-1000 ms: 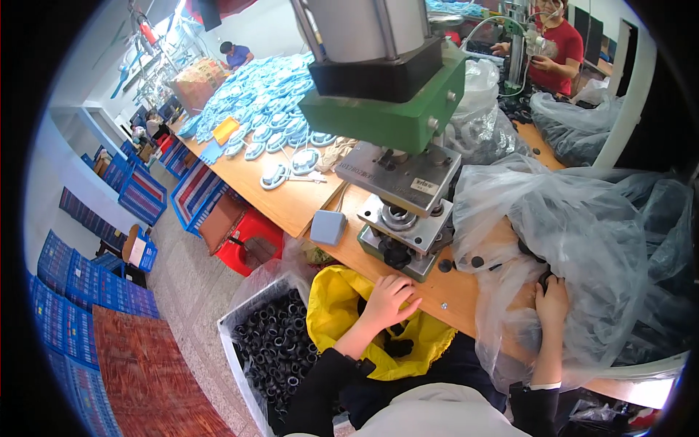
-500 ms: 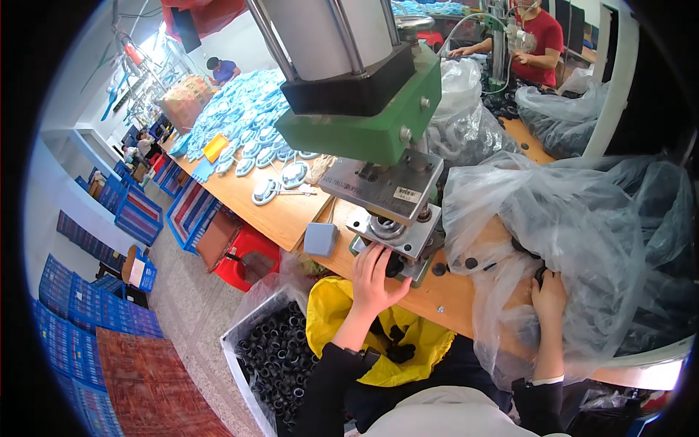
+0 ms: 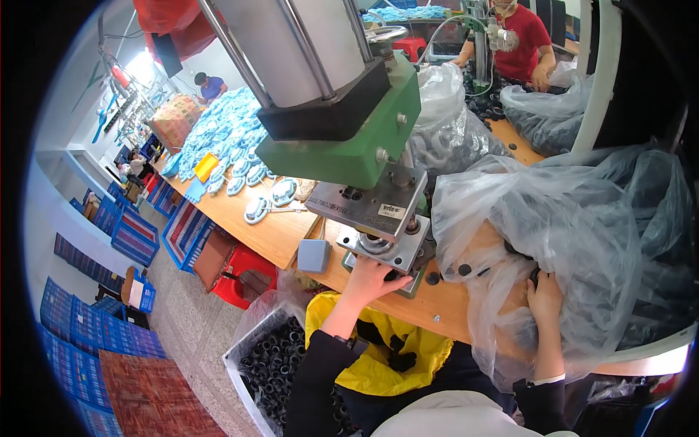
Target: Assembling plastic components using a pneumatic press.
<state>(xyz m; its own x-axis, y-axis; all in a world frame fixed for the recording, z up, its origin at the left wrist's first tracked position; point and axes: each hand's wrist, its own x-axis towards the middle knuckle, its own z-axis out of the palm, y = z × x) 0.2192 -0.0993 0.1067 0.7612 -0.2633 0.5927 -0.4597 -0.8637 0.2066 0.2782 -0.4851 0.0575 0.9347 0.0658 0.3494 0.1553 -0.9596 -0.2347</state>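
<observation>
One wooden desk (image 3: 277,237) carries one green metal press (image 3: 349,146) at its near edge and one crinkled clear plastic bag (image 3: 575,233) toward its right end. The left hand (image 3: 371,280) lies on the press's steel base plate (image 3: 382,251), fingers bent around a small dark part. The right hand (image 3: 545,298) reaches into the bag; I cannot tell its grip.

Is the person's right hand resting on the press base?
No, the right hand reaches into the clear plastic bag; the left hand is at the press base.
</observation>
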